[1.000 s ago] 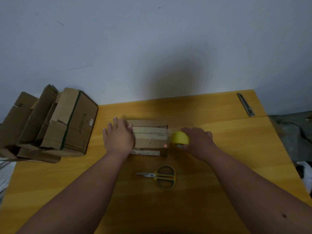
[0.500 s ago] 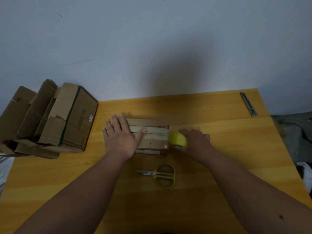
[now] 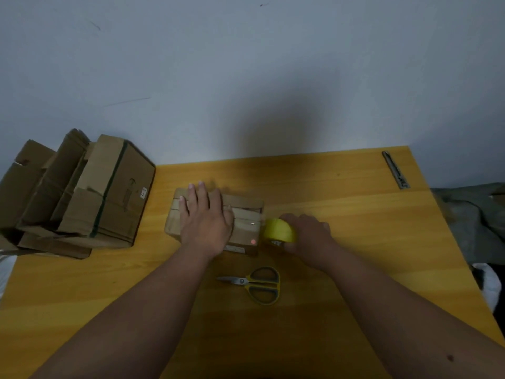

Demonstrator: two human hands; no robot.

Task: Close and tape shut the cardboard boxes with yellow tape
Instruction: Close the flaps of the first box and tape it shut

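Around the work we see yellow-handled scissors (image 3: pixel 255 284) lying on the wooden table (image 3: pixel 355 214) just below the small cardboard box (image 3: pixel 243 214) at mid-frame, a metal ruler-like strip (image 3: pixel 395 170) at the table's upper right corner, and a heap of flattened and half-folded cardboard boxes (image 3: pixel 82 195) at the left edge. Our left hand (image 3: pixel 203 217) lies flat, fingers straight, across the box top and hides much of it, while our right hand (image 3: pixel 307 236) grips the yellow tape roll (image 3: pixel 278 231) against the box's right end. Compared with half a second ago, the left hand has slid further right over the flaps, and the right hand stays on the roll.
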